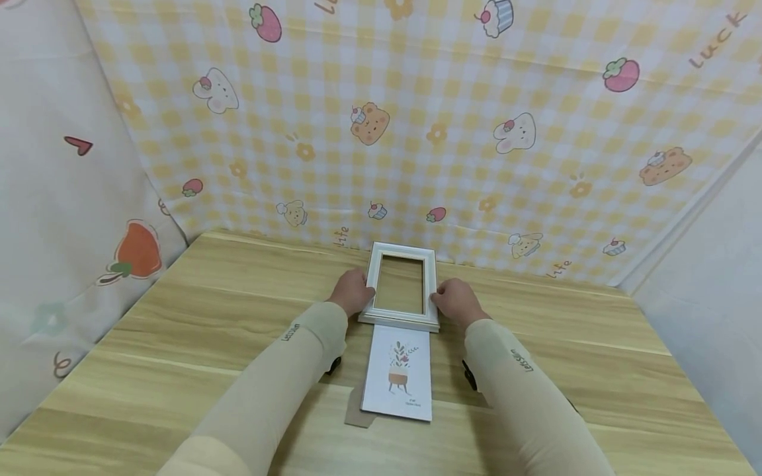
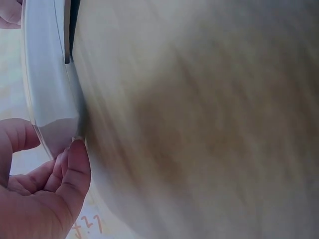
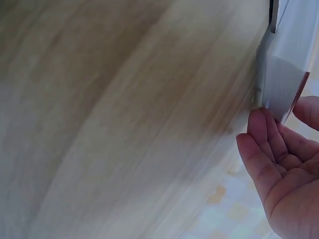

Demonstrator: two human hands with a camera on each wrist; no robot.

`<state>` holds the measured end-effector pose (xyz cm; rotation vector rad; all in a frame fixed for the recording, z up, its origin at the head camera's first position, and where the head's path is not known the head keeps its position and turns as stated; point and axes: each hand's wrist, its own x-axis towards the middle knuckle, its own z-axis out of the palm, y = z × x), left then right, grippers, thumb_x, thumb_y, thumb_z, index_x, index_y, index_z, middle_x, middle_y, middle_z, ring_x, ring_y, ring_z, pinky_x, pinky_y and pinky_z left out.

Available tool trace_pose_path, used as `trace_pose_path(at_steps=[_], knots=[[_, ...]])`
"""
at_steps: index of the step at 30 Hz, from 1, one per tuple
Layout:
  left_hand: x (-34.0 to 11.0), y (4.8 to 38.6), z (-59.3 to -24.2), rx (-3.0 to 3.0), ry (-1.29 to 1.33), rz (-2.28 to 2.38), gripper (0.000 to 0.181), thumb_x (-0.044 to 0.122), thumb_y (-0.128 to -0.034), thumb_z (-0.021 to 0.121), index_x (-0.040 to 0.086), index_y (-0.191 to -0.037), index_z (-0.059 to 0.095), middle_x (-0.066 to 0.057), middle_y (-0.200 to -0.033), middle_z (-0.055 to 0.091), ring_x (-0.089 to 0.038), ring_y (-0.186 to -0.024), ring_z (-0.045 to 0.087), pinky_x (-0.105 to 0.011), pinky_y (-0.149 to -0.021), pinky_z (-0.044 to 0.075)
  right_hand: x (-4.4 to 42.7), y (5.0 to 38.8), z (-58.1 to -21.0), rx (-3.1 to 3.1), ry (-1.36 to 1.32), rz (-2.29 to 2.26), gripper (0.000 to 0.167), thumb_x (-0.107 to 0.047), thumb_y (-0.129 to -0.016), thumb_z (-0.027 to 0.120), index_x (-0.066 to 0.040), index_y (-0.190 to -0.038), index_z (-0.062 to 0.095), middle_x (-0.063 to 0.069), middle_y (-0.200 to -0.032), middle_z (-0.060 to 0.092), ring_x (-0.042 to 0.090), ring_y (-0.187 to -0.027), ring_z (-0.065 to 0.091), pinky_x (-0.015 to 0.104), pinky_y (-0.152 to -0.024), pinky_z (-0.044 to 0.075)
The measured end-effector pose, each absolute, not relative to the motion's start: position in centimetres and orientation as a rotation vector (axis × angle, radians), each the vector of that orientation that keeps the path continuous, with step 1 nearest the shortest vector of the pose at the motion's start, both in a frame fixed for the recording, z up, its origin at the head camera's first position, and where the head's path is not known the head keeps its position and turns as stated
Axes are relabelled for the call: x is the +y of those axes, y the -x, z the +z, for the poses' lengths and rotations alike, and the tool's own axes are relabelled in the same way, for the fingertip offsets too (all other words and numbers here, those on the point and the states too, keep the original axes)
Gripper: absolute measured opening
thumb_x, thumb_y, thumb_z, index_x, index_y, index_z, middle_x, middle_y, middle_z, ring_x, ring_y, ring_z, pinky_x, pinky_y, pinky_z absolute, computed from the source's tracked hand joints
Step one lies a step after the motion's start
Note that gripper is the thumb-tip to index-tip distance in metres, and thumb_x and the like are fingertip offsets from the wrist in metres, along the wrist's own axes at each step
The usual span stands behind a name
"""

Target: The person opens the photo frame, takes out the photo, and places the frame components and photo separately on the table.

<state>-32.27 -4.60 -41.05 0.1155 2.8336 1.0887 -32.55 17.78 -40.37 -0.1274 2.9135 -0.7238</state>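
Note:
A white picture frame (image 1: 402,318) with an open middle is held by its two long sides. My left hand (image 1: 352,291) grips the left side, thumb on top; the left wrist view shows the fingers (image 2: 77,169) under the edge of the frame (image 2: 50,74). On the right side my right hand (image 1: 457,301) pinches the frame (image 3: 284,74), its fingertips (image 3: 259,127) beneath. Below the frame's near edge lies a white picture card (image 1: 397,370) printed with a potted plant. Part of a brown-grey backing piece (image 1: 359,418) sticks out from under the card.
The wood-grain table (image 1: 238,297) stretches to both sides. A yellow checked cloth (image 1: 417,165) with cartoon prints hangs just behind the frame. White cloths stand at the left (image 1: 59,198) and right (image 1: 702,264).

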Motion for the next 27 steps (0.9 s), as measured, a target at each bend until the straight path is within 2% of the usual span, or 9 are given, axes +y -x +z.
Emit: trace_pose_path(at_steps=[14, 27], knots=[[-4.52, 32.09, -41.05, 2.828, -0.098, 1.011, 0.027, 0.007, -0.0908, 0.06, 0.008, -0.07, 0.042, -0.003, -0.067, 0.043, -0.017, -0.064, 0.044, -0.026, -0.058, 0.037, 17.73, 32.15, -40.62, 2.898, 0.095, -0.696, 0.044, -0.017, -0.094, 0.058, -0.014, -0.054, 0.038, -0.004, -0.049, 0.032, 0.01, -0.046, 0.031, 0.024, -0.048, 0.029], [-4.56, 31.35, -40.71, 2.834, -0.114, 0.999, 0.033, 0.007, -0.0905, 0.059, 0.009, -0.066, 0.036, -0.002, -0.064, 0.037, -0.017, -0.06, 0.04, -0.026, -0.056, 0.034, 17.85, 31.53, -40.62, 2.923, 0.102, -0.716, 0.044, -0.015, -0.092, 0.059, -0.014, -0.053, 0.039, -0.004, -0.048, 0.03, 0.01, -0.046, 0.03, 0.023, -0.047, 0.028]])
